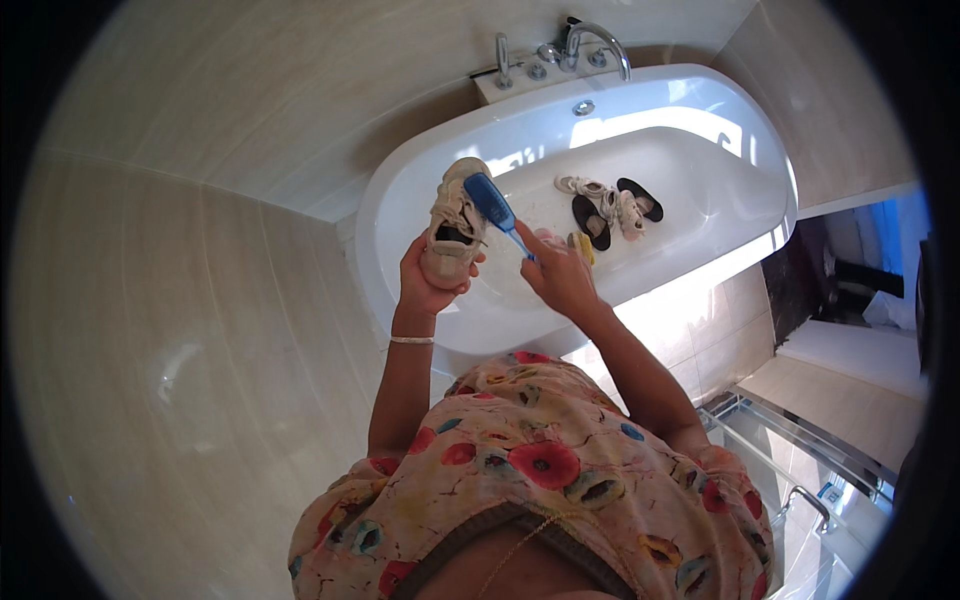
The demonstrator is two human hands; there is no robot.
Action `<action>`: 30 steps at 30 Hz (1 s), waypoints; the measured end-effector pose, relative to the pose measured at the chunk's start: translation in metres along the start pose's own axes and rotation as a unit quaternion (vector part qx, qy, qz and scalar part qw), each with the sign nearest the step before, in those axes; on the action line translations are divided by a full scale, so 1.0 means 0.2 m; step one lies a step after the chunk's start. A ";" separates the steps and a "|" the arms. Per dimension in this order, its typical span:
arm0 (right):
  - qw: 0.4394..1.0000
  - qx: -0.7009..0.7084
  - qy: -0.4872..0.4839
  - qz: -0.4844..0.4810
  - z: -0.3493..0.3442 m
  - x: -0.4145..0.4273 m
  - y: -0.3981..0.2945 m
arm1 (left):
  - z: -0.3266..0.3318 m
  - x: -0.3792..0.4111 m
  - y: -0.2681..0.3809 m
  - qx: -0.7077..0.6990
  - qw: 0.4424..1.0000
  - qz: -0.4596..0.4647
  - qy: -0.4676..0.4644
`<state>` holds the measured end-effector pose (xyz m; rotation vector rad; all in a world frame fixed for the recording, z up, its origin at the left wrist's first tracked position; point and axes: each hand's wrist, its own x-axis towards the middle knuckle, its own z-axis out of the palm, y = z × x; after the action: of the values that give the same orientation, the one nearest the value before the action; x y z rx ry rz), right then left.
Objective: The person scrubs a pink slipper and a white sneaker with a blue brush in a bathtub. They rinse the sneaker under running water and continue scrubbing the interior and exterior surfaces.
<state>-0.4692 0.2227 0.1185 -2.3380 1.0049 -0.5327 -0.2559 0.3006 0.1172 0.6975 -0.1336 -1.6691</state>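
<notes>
My left hand [429, 281] grips a pale lace-up sneaker [452, 199] by its heel, toe pointing away from me, above the left end of the white bathtub [517, 300]. In my right hand [559, 270] is the handle of a blue brush [489, 201]. The brush head lies against the sneaker's right side, near the laces; its bristles are hidden. Beyond my right hand, several small pale shoes [611, 206] and two dark insoles [591, 223] rest on the tub floor. A yellow object [581, 246] and something pink [550, 238] are partly covered by my right hand.
A chrome faucet [600, 34] and a hand shower [502, 56] stand at the tub's far edge. Tiled wall [187, 300] rises close on the left. To the right are a glass door with a metal handle [810, 502] and a doorway area with dark items [862, 277].
</notes>
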 end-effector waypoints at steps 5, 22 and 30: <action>0.996 -0.030 -0.028 0.083 -0.01 0.11 -0.02 | 0.00 -0.01 -0.05 0.005 0.998 -0.058 0.003; 0.971 -0.079 -0.096 0.203 0.03 0.17 -0.02 | -0.02 0.01 -0.20 0.004 0.996 -0.083 0.028; 0.991 -0.011 -0.078 0.111 0.01 -0.09 -0.10 | -0.11 0.00 -0.18 -0.011 0.998 -0.050 0.034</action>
<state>-0.4678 0.2485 0.1264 -2.2106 1.1814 -0.2493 -0.2763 0.3150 0.0822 0.7544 -0.0318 -1.7374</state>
